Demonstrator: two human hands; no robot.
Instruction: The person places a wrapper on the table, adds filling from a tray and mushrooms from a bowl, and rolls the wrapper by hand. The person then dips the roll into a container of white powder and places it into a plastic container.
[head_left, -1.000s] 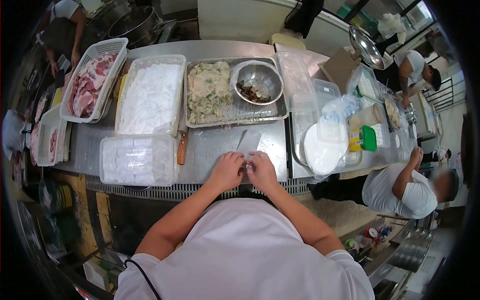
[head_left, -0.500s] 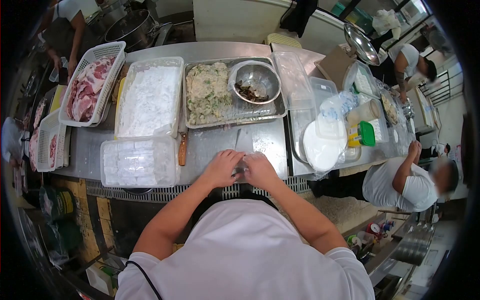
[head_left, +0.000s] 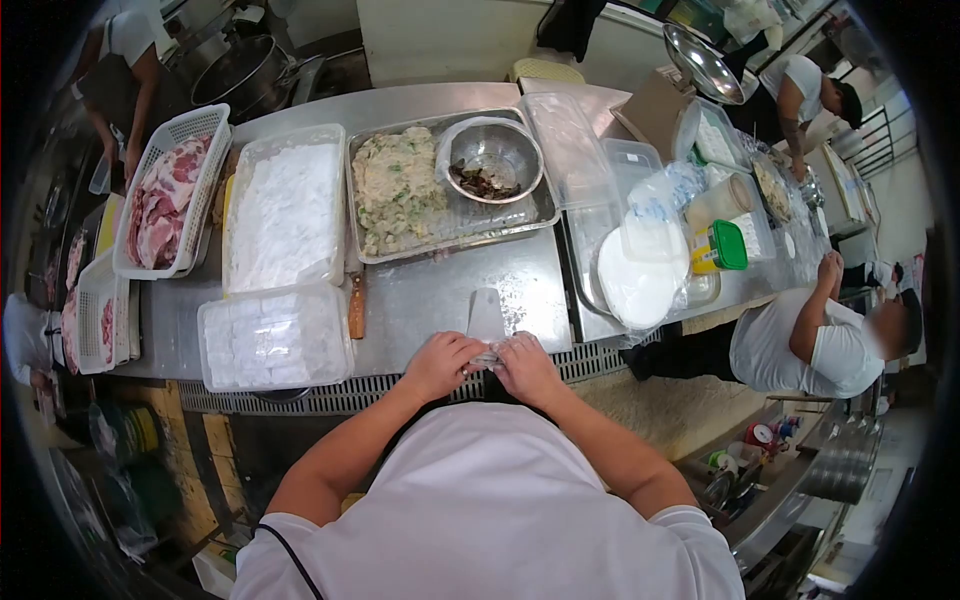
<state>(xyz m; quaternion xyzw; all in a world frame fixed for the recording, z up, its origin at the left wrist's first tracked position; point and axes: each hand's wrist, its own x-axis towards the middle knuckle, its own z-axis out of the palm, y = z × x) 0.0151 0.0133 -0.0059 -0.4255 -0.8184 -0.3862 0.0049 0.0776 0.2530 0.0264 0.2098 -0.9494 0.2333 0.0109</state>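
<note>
My left hand (head_left: 444,366) and my right hand (head_left: 528,369) are close together at the table's front edge. Both have curled fingers pinching the near end of a thin, pale, translucent sheet (head_left: 486,314), bunched between the fingertips. The sheet's far part lies on the steel table (head_left: 420,300). Exactly what is inside the bunched end, if anything, is hidden by my fingers. Beyond my hands, a metal tray (head_left: 480,238) holds a pale minced filling with green bits (head_left: 395,185) and a steel bowl (head_left: 527,165) with dark pieces at its bottom.
Left of me lie a wooden-handled tool (head_left: 357,308), a lidded clear box of white pieces (head_left: 275,340), a tub of white powder (head_left: 285,205) and a basket of raw meat (head_left: 172,195). Rightward are white round lids (head_left: 640,280) and a green-lidded tub (head_left: 728,246). Co-workers stand around.
Both hands have drawn slightly toward me, fingers now bunched around the sheet's near end. The pale sheet shows more plainly beyond them. The whole view has shifted a little.
</note>
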